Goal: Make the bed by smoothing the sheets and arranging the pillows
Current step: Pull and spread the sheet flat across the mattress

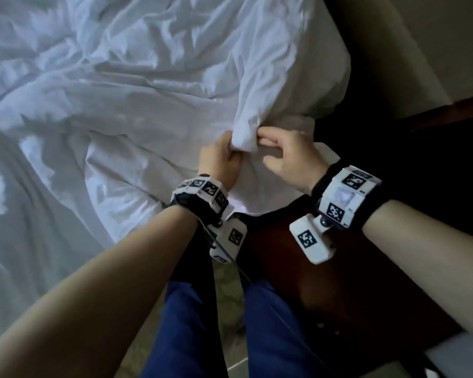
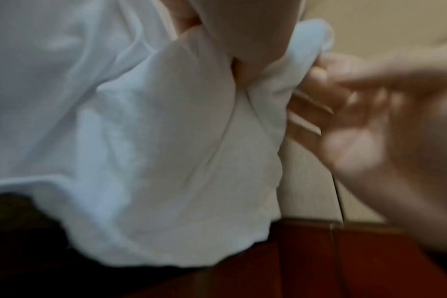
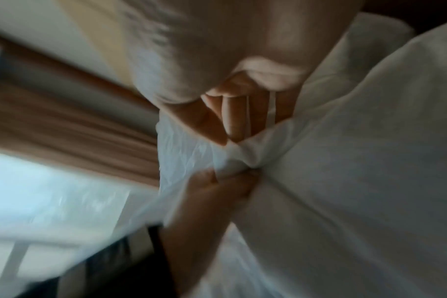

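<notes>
Crumpled white sheets (image 1: 107,91) cover the bed. At its near right edge a puffy white fold of bedding (image 1: 279,77) narrows into a bunched corner (image 1: 246,137); whether it is a pillow or a duvet I cannot tell. My left hand (image 1: 231,152) grips that corner from the left with curled fingers. My right hand (image 1: 265,148) pinches the same corner from the right between fingertips and thumb. In the right wrist view, my right hand's fingers (image 3: 232,121) meet the fabric knot (image 3: 245,153) just above my left hand (image 3: 217,191). The left wrist view is blurred and shows the right hand (image 2: 357,121) beside the cloth (image 2: 166,141).
A dark red-brown wooden nightstand (image 1: 325,282) stands right of the bed, under my right wrist. Behind it rises a beige wall or headboard (image 1: 393,50). Pale floor (image 1: 227,296) shows between my legs in blue trousers (image 1: 189,336). A brown curtain (image 3: 64,121) hangs by a bright window (image 3: 38,191).
</notes>
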The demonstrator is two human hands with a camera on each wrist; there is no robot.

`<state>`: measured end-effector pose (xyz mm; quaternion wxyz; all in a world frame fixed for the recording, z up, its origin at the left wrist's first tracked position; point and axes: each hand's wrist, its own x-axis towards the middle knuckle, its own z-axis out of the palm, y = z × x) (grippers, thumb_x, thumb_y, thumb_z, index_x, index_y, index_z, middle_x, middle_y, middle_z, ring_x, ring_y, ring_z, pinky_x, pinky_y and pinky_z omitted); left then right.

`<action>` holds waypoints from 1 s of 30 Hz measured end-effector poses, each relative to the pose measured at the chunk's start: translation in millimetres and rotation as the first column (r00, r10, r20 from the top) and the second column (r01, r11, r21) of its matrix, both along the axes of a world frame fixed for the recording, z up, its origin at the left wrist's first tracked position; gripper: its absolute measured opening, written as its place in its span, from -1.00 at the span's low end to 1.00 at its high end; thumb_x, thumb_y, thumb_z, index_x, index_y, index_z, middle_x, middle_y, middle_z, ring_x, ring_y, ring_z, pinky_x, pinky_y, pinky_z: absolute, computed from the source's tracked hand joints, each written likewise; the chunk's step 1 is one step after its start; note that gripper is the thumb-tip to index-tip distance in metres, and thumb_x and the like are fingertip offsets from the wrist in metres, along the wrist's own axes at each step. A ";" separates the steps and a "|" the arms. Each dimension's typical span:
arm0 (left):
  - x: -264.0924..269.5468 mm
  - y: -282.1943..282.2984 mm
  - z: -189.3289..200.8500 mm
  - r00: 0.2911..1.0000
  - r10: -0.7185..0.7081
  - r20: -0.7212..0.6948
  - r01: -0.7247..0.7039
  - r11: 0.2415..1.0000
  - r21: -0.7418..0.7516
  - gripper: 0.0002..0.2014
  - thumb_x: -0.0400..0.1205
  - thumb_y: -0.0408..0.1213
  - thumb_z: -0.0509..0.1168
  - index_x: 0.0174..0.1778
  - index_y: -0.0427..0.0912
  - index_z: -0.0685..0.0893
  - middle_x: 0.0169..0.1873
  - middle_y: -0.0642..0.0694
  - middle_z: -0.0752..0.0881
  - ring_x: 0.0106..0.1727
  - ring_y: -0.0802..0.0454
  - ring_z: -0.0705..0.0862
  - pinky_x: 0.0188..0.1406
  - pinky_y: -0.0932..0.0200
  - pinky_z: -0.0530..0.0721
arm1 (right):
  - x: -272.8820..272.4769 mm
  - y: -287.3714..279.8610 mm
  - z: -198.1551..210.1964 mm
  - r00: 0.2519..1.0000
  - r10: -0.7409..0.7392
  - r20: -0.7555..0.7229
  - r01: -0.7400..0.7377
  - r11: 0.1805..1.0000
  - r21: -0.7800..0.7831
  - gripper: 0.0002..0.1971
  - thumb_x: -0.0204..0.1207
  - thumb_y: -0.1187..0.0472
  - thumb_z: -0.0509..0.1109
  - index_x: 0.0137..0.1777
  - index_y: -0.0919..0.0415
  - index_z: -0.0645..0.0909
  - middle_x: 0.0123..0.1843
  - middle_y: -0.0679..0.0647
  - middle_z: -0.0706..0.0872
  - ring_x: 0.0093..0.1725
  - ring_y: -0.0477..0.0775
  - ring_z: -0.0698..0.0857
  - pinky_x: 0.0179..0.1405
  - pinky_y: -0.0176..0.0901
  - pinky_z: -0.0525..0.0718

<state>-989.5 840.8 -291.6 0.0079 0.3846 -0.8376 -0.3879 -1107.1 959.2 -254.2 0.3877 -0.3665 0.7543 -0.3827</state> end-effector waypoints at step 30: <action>154.0 -61.5 30.4 0.984 -0.179 -0.003 0.173 0.953 -0.248 -0.25 0.58 0.25 0.23 0.59 -0.14 0.38 0.55 -0.18 0.44 0.63 -0.11 0.29 0.62 -0.13 0.22 | 15.1 -124.6 31.9 0.472 0.584 -0.661 -0.485 0.798 0.358 -0.57 0.31 0.13 0.22 0.23 0.06 0.53 -0.02 0.24 0.73 -0.09 0.36 0.73 -0.20 0.18 0.71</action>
